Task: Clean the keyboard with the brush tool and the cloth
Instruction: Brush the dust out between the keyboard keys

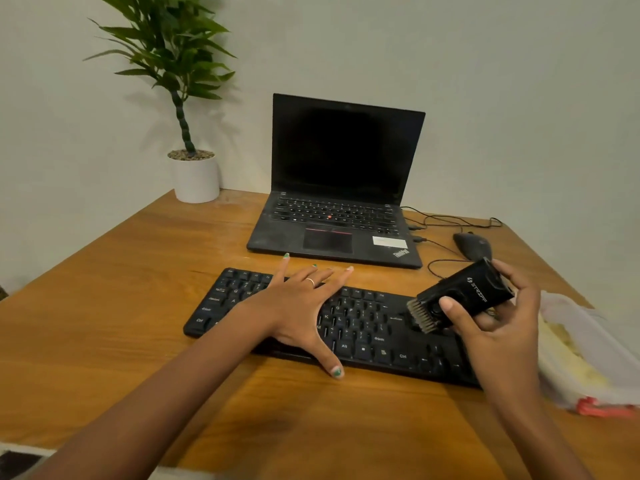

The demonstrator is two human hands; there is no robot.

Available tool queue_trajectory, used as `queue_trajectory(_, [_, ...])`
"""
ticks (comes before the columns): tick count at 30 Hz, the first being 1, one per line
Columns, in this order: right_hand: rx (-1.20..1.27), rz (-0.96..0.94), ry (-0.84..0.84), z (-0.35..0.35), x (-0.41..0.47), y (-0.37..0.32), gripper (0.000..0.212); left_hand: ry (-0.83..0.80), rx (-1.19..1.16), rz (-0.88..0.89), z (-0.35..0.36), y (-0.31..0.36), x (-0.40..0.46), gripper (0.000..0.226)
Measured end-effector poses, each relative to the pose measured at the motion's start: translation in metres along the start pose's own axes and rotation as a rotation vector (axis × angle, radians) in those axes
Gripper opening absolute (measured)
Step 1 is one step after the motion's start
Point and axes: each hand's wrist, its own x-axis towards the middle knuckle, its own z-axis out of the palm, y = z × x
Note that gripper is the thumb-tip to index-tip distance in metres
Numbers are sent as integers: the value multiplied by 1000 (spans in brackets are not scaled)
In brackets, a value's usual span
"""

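- One black keyboard lay on the wooden table, in front of one open laptop.
- The left hand pressed flat on its keys, fingers spread.
- The right hand gripped one brush tool, bristles touching the keys.
- One pale cloth lay just right of the keyboard.
- One white pot held one green plant and pebbles.
- One mouse sat right of the laptop.

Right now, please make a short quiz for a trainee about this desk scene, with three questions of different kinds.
1. True or false: the left hand lies flat with spread fingers on the keyboard.
2. Which hand holds the brush tool? A) left B) right C) neither
3. Fill in: the bristles point down at the keyboard's ___ end.

Key:
1. True.
2. B, the right hand grips it.
3. Right, seen from the person; the cloth lies on the table beside that end.
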Motion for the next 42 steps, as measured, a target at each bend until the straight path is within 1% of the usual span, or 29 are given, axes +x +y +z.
queue_trajectory(3, [9, 28, 22, -8, 5, 1, 68, -89, -10, -5, -4, 3, 11, 139])
queue_trajectory(5, [31, 39, -1, -7, 7, 1, 67, -130, -17, -19, -6, 4, 13, 139])
queue_trajectory(7, [31, 37, -77, -1, 8, 2, 67, -148, -12, -31, -7, 6, 15, 138])
queue_trajectory(9, [-12, 30, -197, 10, 6, 3, 67, -156, -4, -39, -8, 8, 15, 137])
queue_trajectory(11, [-153, 4, -322, 21, 5, 5, 68, -160, 0, -47, -7, 8, 15, 136])
queue_trajectory(12, [-267, -24, -359, 24, 6, 5, 68, -160, 3, -49, -7, 8, 15, 136])
queue_trajectory(14, [-576, -155, -346, 27, 13, 1, 68, -160, 8, -52, -7, 8, 15, 136])
queue_trajectory(15, [-681, -231, -303, 27, 18, 0, 67, -163, 10, -52, -8, 8, 15, 136])
queue_trajectory(16, [-707, -274, -251, 25, 22, 1, 66, -167, 11, -51, -8, 8, 15, 137])
queue_trajectory(17, [-617, -244, -218, 23, 26, 1, 65, -169, 13, -51, -8, 9, 15, 137])
queue_trajectory(18, [-450, -163, -206, 22, 27, -1, 65, -169, 16, -51, -8, 8, 15, 137])
queue_trajectory(20, [-158, 19, -253, 20, 27, -1, 64, -171, 21, -54, -8, 7, 14, 136])
queue_trajectory(21, [-138, 56, -315, 18, 27, 1, 63, -171, 23, -55, -8, 6, 13, 136])
queue_trajectory(22, [-167, 73, -370, 15, 25, 5, 62, -173, 23, -57, -8, 6, 13, 136])
queue_trajectory(23, [-237, 77, -386, 12, 25, 8, 61, -175, 22, -59, -8, 6, 12, 135])
queue_trajectory(25, [-413, 68, -288, 5, 29, 4, 63, -176, 16, -66, -8, 6, 10, 134])
queue_trajectory(28, [-796, -88, -128, -8, 39, -3, 65, -183, 6, -73, -9, 5, 8, 134])
queue_trajectory(29, [-820, -116, -87, -11, 41, -5, 65, -185, 3, -78, -8, 4, 8, 134])
queue_trajectory(30, [-756, -88, -68, -12, 41, -7, 65, -187, 4, -86, -8, 2, 8, 135])
queue_trajectory(31, [-622, -27, -76, -11, 40, -10, 65, -189, 7, -95, -8, 0, 7, 135])
queue_trajectory(33, [-405, 76, -175, -6, 33, -13, 64, -192, 7, -114, -8, -5, 5, 135])
queue_trajectory(35, [-358, 130, -311, -2, 23, -8, 63, -194, 0, -131, -8, -9, 1, 136])
queue_trajectory(36, [-386, 139, -326, -2, 19, -4, 62, -196, -4, -138, -8, -11, 0, 136])
queue_trajectory(37, [-442, 131, -289, -3, 18, -3, 61, -197, -8, -143, -8, -13, -2, 136])
queue_trajectory(40, [-737, 20, -92, -9, 24, -9, 65, -198, -23, -148, -7, -14, -4, 135])
queue_trajectory(41, [-793, -21, -49, -11, 27, -12, 67, -200, -26, -147, -7, -14, -4, 135])
queue_trajectory(42, [-778, -41, -35, -12, 29, -14, 68, -202, -27, -147, -7, -14, -4, 135])
